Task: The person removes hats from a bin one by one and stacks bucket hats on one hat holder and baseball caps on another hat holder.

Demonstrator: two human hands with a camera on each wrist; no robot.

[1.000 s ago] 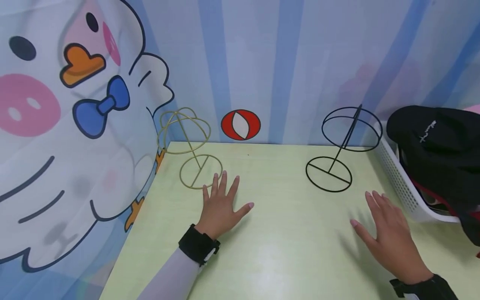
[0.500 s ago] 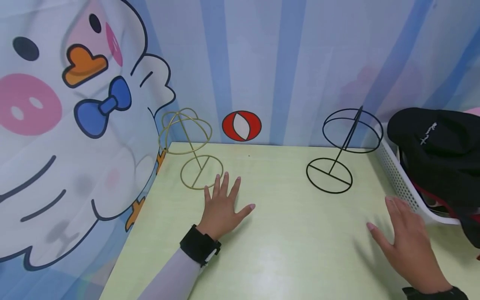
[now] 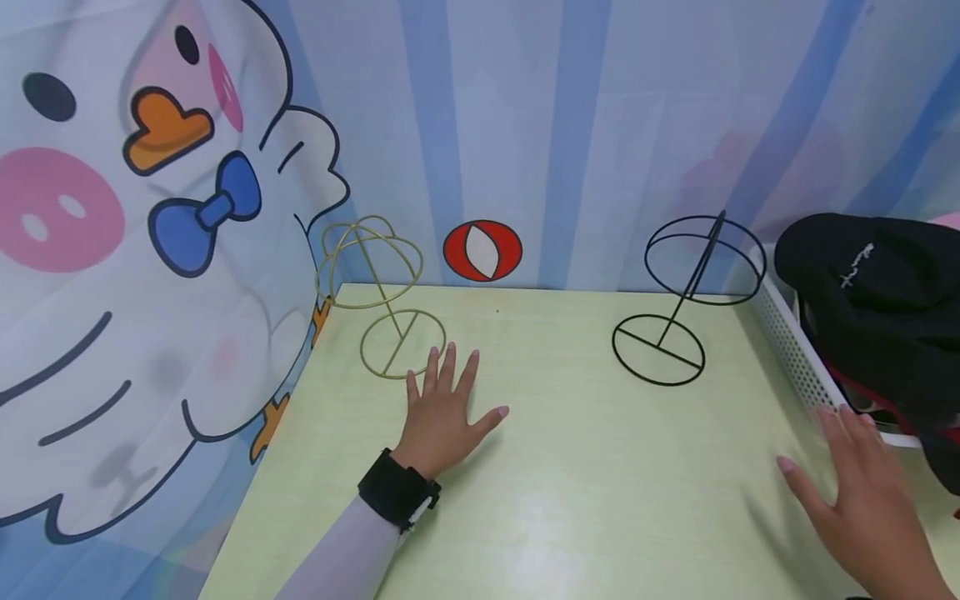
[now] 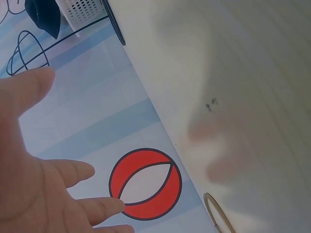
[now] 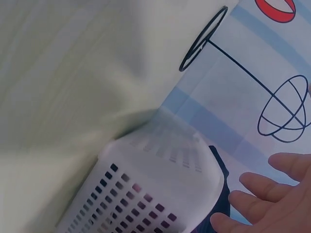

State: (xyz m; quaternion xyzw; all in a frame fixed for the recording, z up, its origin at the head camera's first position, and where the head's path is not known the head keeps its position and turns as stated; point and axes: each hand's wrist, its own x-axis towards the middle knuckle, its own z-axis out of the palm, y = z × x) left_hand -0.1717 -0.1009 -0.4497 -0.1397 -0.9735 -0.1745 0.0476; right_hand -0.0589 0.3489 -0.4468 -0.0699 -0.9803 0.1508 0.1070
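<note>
My left hand (image 3: 438, 421) is spread, palm down, over the table, its fingertips overlapping the round base of a gold wire hat stand (image 3: 392, 312) in the head view. It holds nothing. On the right, my right hand (image 3: 870, 500) has its fingers extended at the front corner of a white perforated basket (image 3: 798, 358). A black cap (image 3: 877, 275) with white script lies on top in that basket. The right wrist view shows the basket wall (image 5: 141, 194) beside the right fingers (image 5: 265, 187), which hold nothing. A black wire hat stand (image 3: 678, 300) stands left of the basket.
The pale table (image 3: 570, 483) meets a blue striped backdrop (image 3: 502, 100) printed with a red and white ball (image 3: 482, 250). A large cartoon bird (image 3: 187, 333) covers the cloth at left. Under the cap, something with red edging (image 3: 873, 396) shows in the basket.
My right hand has moved right, from in front of the black hat stand to the basket's front corner. The left hand stays in place, and both stands and the cap have not moved.
</note>
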